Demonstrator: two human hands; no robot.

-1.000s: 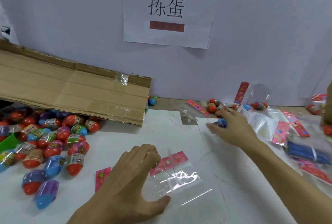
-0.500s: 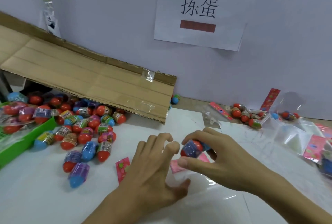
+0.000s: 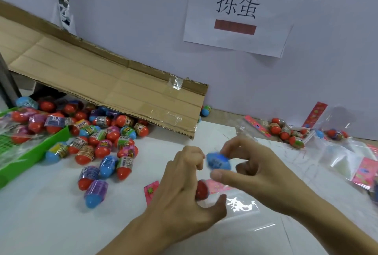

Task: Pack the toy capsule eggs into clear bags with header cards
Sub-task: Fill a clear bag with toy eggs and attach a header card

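My right hand [image 3: 257,170] pinches a blue capsule egg [image 3: 217,160] between fingertips and thumb, just above the table. My left hand [image 3: 182,195] is right beside it, fingers curled and thumb down on the mouth of a clear bag [image 3: 245,220] that lies flat on the white table. The bag's pink header card [image 3: 217,186] shows between the two hands. A red egg end [image 3: 202,189] sits between my left fingers and thumb at the bag's mouth; whether it is inside the bag I cannot tell.
Several loose capsule eggs [image 3: 102,144] lie heaped at the left under a cardboard flap [image 3: 114,84], beside a green tray [image 3: 41,148]. A loose pink card [image 3: 151,191] lies by my left hand. Filled bags [image 3: 290,134] and spare bags with cards [image 3: 364,170] lie at the right.
My right hand fetched an egg from the far right and brought it to my left hand at the bag. The view has swung left.
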